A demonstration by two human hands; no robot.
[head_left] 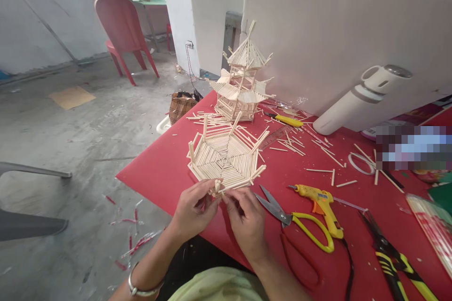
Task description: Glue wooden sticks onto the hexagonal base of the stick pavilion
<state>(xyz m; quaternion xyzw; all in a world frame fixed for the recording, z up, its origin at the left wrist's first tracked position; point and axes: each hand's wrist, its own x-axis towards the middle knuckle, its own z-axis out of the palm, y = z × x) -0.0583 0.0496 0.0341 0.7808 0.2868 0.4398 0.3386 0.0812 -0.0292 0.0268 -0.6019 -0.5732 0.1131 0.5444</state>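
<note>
A flat hexagonal base made of thin wooden sticks (pixel 226 155) lies on the red table (pixel 165 169). At its near edge, my left hand (pixel 192 211) and my right hand (pixel 245 218) both pinch a short wooden stick (pixel 221 187) that touches the base's rim. Behind the base stands a tiered pagoda model of sticks (pixel 243 80). Loose sticks (pixel 318 150) lie scattered to the right.
Yellow-handled scissors (pixel 296 221) and a yellow glue gun (pixel 321 204) lie right of my hands. A yellow utility knife (pixel 286 120), a white cylinder (pixel 360 99), tape ring (pixel 360 162) and more cutters (pixel 395 254) are further right. A red chair (pixel 123 33) stands on the floor.
</note>
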